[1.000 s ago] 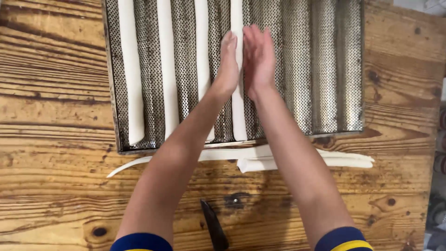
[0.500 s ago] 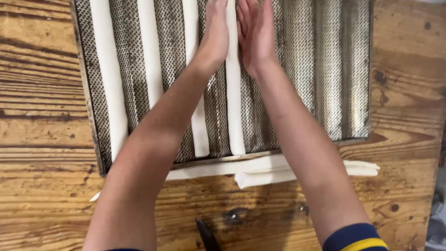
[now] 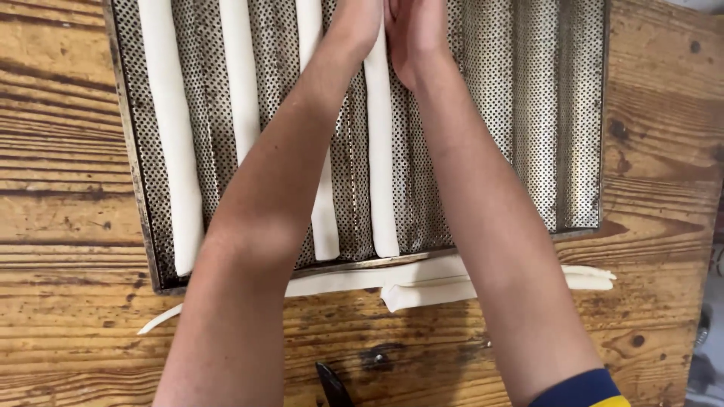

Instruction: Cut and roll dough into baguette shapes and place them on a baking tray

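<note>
Worktop [image 3: 68, 151] was worn wooden planks, knotted and scratched. Perforated metal baguette tray [image 3: 573, 113] lay on it. Four dough strips in tray channels; fourth strip [image 3: 381, 173] ran between both hands. Left hand [image 3: 358, 19] and right hand [image 3: 415, 30] flanked strip at top edge, fingers out of frame, grip could not be told. Spare dough strips [image 3: 437, 283] lay below tray; dark tool [image 3: 332, 384] near bottom edge

Perforated tray [image 3: 558, 113] fills upper frame, resting on counter [image 3: 68, 332]. Four dough strips lie lengthwise in its channels, from far left [image 3: 172, 151] to centre [image 3: 381, 173]; right channels bare. Both hands, left hand [image 3: 360, 19] and right hand [image 3: 413, 30], meet at top centre over the centre strip. More dough strips [image 3: 437, 285] lie crosswise on counter just below tray edge. Dark tool [image 3: 332, 386] at bottom centre.
</note>
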